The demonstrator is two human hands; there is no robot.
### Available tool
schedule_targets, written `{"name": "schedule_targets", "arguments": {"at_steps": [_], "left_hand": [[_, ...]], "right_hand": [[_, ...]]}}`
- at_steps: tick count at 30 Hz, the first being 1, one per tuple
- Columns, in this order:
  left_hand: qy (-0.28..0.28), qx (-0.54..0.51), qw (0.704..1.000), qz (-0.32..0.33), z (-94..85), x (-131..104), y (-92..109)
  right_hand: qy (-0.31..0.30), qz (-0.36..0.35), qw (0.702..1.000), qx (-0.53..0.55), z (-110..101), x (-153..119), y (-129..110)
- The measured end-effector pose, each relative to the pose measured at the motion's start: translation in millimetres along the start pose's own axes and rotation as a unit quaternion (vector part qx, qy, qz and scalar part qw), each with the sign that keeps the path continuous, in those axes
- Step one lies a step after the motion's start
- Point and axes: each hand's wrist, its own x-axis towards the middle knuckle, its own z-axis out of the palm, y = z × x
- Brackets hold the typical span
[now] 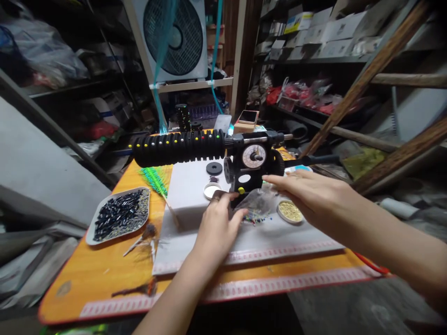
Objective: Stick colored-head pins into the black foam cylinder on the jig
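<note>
My left hand (218,218) rests palm down, thumb apart from its fingers, with fingertips at the base of a black hand-cranked machine (256,156) and beside a clear plastic bag (256,200). Whether it touches the bag I cannot tell. My right hand (310,186) is stretched out flat over the bag's right side, fingertips near the machine's front. Colourful pins (256,218) lie loose between both hands. Small dishes stand close by: a white one (212,190) and one with gold bits (289,211). From the machine, a ridged black roller (179,146) with coloured dots runs left.
A white tray (91,232) of dark beads sits on the orange table (75,279). Green bristly brush (155,181), twig-like brushes (146,239) and a black disc (214,168) lie around. Behind stand a box fan (174,39), a phone on a box (248,116) and loaded shelves.
</note>
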Motion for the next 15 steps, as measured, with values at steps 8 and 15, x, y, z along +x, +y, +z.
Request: {"name": "schedule_targets", "arguments": {"at_steps": [8,15], "left_hand": [[0.03,-0.086,0.996,0.017,1.6,2.3,-1.8],[0.038,-0.112,0.993,0.015,1.5,2.8,-3.6]], "right_hand": [[0.057,0.04,0.997,0.026,-6.0,6.5,-7.3],[0.058,0.112,0.984,0.122,13.4,2.4,-10.8]]}}
